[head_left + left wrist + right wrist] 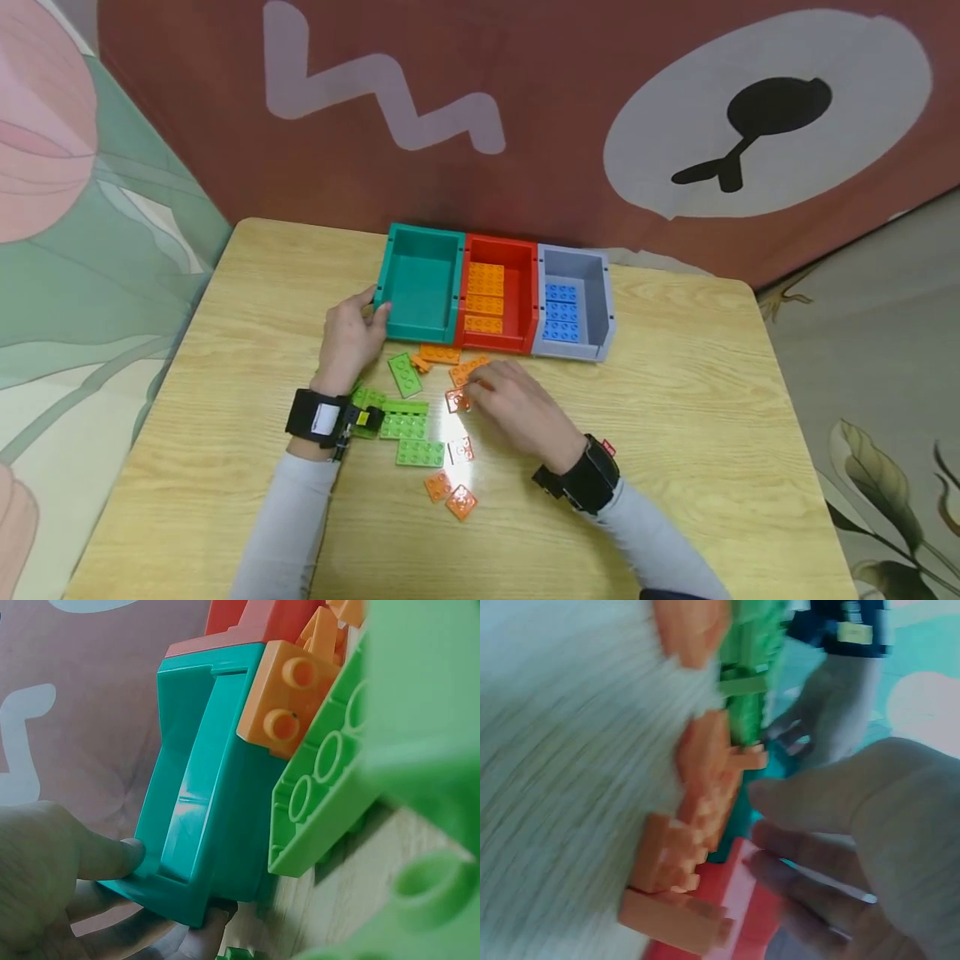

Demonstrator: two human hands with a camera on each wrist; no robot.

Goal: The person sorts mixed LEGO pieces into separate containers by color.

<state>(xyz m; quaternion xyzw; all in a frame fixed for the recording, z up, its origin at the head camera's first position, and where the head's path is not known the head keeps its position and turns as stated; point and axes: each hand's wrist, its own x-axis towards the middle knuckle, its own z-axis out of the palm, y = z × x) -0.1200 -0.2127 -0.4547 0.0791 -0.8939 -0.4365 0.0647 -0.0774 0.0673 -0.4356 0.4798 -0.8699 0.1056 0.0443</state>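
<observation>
My left hand [348, 340] pinches the left wall of an unfilled teal bin [422, 287]; in the left wrist view its thumb lies inside the rim with fingers below. Just in front of the red bin [519, 287], my right hand [521, 408] hovers by an orange brick [467, 369] and a small orange brick [456, 401]. The right wrist view shows relaxed fingers with nothing visible between them. Another orange brick [441, 354] lies against the teal bin's front, beside a green brick [406, 375].
Several orange bricks [485, 287] sit in the red bin, and blue bricks [561, 312] in the adjoining grey-blue bin [594, 292]. More green bricks [405, 423] lie by the left wrist. Loose small orange bricks [461, 502] and a pale glossy brick [461, 450] lie nearer on the wooden table [675, 375].
</observation>
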